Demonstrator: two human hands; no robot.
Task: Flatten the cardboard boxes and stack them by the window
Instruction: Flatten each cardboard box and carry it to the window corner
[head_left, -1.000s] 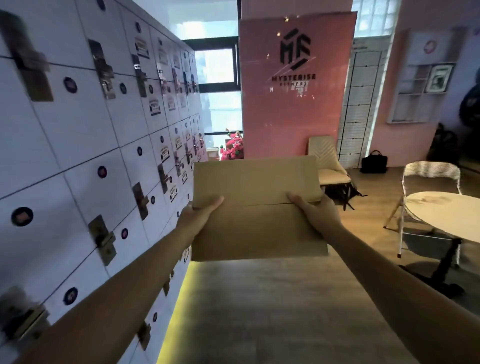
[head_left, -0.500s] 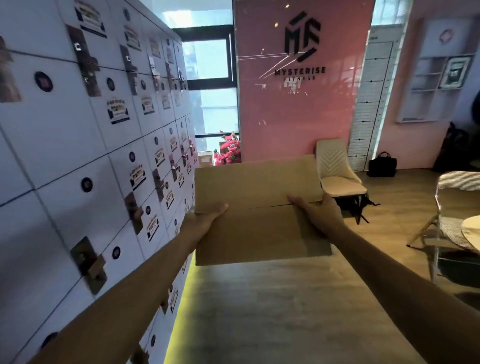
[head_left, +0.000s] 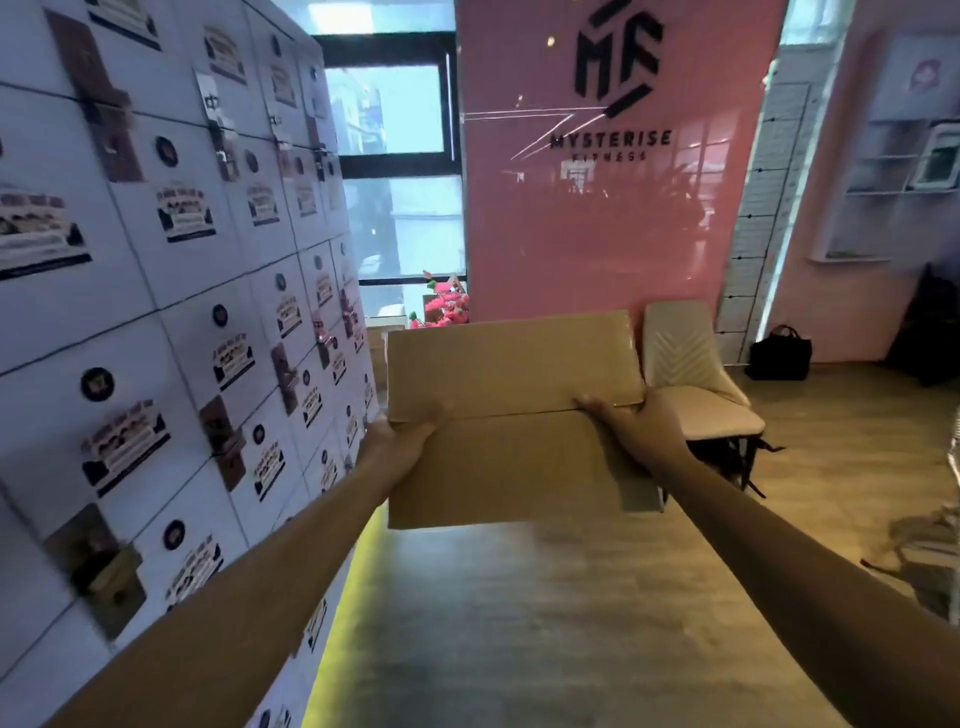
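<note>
Flattened brown cardboard box held flat, long axis left-right.
Left hand and right hand grip its side edges; fingers beneath hidden.

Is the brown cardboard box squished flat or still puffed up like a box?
Flat. The brown cardboard box looks like a thin sheet with a seam across it, held at its sides by the left hand and right hand.

Matt brown cardboard box, glossy pink wall panel, wood-grain floor.
</note>
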